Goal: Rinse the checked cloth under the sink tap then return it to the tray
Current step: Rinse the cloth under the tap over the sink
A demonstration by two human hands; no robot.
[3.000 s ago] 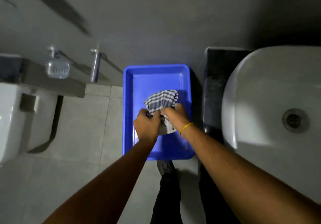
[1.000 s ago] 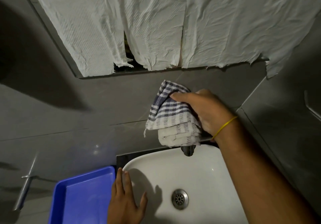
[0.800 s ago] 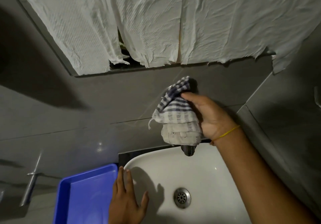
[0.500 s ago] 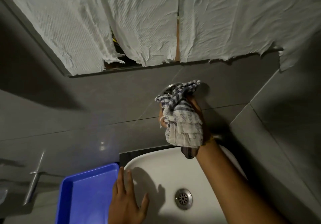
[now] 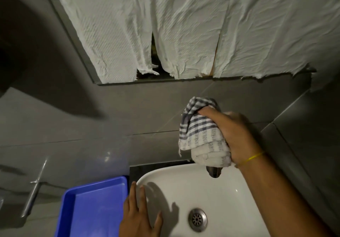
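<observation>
My right hand [image 5: 233, 135] grips the bunched blue-and-white checked cloth [image 5: 200, 135] against the grey wall, just above the dark tap spout [image 5: 213, 171]. The cloth covers most of the tap, and no water shows. Below sits the white sink [image 5: 211, 196] with its metal drain [image 5: 197, 219]. My left hand [image 5: 139, 216] lies flat with fingers spread on the sink's left rim. The blue tray [image 5: 92, 207] stands to the left of the sink with nothing in the part I see.
White crumpled paper sheets [image 5: 184, 27] cover a mirror on the wall above. A metal wall fitting [image 5: 35, 187] sticks out at the lower left. A grey tiled side wall [image 5: 303, 145] closes in on the right.
The cloth left the tray and came up over the sink in my right hand. In the last half second that hand turned back, its back facing me. My left hand stayed on the rim.
</observation>
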